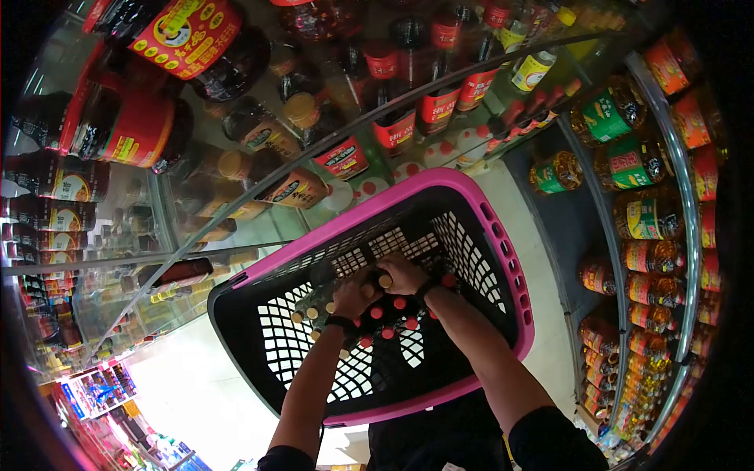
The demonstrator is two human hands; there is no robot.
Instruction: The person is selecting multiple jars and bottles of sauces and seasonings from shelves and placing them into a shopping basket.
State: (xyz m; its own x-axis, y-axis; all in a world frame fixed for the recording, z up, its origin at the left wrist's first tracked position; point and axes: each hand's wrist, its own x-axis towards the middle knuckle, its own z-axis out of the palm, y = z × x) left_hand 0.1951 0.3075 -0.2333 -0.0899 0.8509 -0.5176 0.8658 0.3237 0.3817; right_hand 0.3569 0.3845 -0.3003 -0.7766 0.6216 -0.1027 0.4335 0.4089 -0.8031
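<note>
A black plastic basket with a pink rim [369, 206] stands in front of me, and both my hands reach down into it. Inside it are several bottles with red caps [377, 312] and several with tan caps [312, 312]. My left hand [353, 297] is closed around a tan-capped bottle [367, 290] among them. Beside it, my right hand [404, 276] grips another tan-capped bottle [385, 280] near its top. The lower parts of the bottles are hidden by my hands and by other bottles.
Glass shelves [236, 206] with dark sauce bottles and red-labelled jars [126, 125] run along the left and far side. On the right, a curved shelf rack [691, 212] holds jugs of golden oil [648, 216]. Pale floor [196, 385] shows around the basket.
</note>
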